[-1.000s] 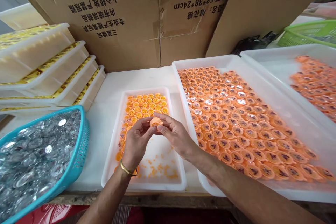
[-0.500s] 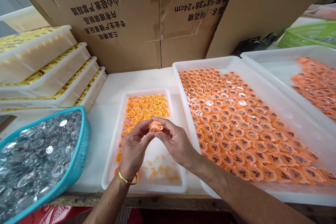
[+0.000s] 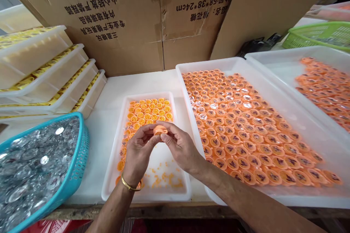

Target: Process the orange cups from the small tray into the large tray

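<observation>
Between both hands is a small orange toy cup [image 3: 160, 130] with a loop handle on its right side. My left hand [image 3: 141, 150], with a gold bangle at the wrist, pinches it from the left. From the right, my right hand [image 3: 179, 146] grips the same cup, thumb at its lower edge. Below the hands lies a small white tray [image 3: 188, 185]. In its far part stand rows of orange cups [image 3: 147, 111] filled with yellow bits; loose yellow-orange bits [image 3: 164, 180] are scattered near its front. The fingers partly cover the held cup.
At left, a blue basket [image 3: 82, 142] holds many clear round lids. Behind it rise stacked white trays [image 3: 79, 62] of yellow pieces. A large white tray [image 3: 240, 63] of printed-topped orange cups stands right, another [image 3: 273, 58] beyond it. Cardboard boxes [image 3: 131, 14] wall the back; a green basket [image 3: 322, 34] sits far right.
The view has shifted slightly, so things appear a little further left. The held cup has tilted, its face now turned more downward, and the thumbs press at its lower edge. Both hands keep hold.
</observation>
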Tool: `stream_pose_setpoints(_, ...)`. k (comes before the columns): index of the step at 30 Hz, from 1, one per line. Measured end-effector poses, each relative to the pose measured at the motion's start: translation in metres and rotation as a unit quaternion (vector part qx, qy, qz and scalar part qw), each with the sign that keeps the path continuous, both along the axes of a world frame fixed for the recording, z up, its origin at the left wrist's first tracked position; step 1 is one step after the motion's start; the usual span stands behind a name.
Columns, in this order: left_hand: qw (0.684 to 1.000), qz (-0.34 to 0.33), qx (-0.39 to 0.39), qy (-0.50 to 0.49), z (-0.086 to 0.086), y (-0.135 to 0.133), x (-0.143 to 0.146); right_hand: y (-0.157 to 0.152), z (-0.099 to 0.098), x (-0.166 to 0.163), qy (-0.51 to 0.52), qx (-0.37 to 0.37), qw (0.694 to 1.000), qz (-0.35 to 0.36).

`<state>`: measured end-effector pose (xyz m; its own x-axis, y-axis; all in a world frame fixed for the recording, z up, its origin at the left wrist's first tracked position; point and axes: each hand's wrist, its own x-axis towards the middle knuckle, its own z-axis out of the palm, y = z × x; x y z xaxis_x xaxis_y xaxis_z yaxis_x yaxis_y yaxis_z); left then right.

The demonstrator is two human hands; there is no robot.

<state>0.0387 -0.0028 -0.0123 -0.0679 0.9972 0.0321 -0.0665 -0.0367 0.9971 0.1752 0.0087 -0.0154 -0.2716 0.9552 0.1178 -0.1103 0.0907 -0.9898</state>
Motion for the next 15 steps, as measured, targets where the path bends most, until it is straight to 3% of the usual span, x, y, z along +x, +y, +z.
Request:
stream_pose_setpoints(4,0.999,0.008,-0.007,0.05,0.002,0.0,-0.009,-0.001,-0.004,-0.004,-0.028,0.004,1.0,0.011)
stream_pose_setpoints(10,0.952,0.033,0.123,0.278,0.005,-0.003,-0.016,0.0,-0.004,-0.003,-0.096,0.021,0.995,-0.03)
stream_pose_setpoints(15,0.963,-0.025,0.12,0.241,0.007,-0.002,-0.021,0.001,-0.006,-0.002,-0.125,0.038,0.991,-0.008)
